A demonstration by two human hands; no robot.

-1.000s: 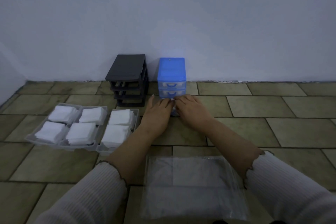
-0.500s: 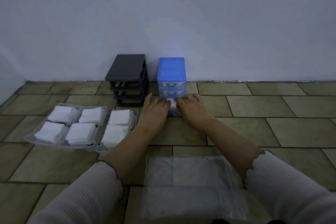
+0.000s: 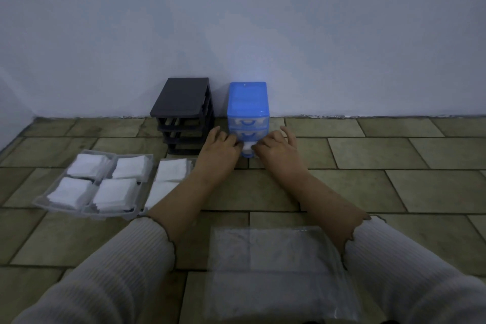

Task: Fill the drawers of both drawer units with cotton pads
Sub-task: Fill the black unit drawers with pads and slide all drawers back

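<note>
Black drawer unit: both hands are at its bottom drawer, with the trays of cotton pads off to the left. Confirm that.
Wrong unit. In the head view the left hand and right hand are at the bottom drawer of the blue drawer unit. The trays of cotton pads do lie to the left.

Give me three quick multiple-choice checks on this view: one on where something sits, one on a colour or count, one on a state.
1. Where do the loose drawers of cotton pads lie relative to the black drawer unit?
A. Behind it
B. In front of it, to its left
C. On top of it

2. What colour is the unit both hands work at?
A. Blue
B. Red
C. Green

3. What state is the black unit in?
A. All drawers in
B. Tipped over
C. Slots without drawers

Answers:
1 B: the drawers rest on the floor tiles nearer the camera, leftward.
2 A: the left hand and right hand flank the blue drawer unit's bottom drawer.
3 C: its frame shows open slots.
</note>
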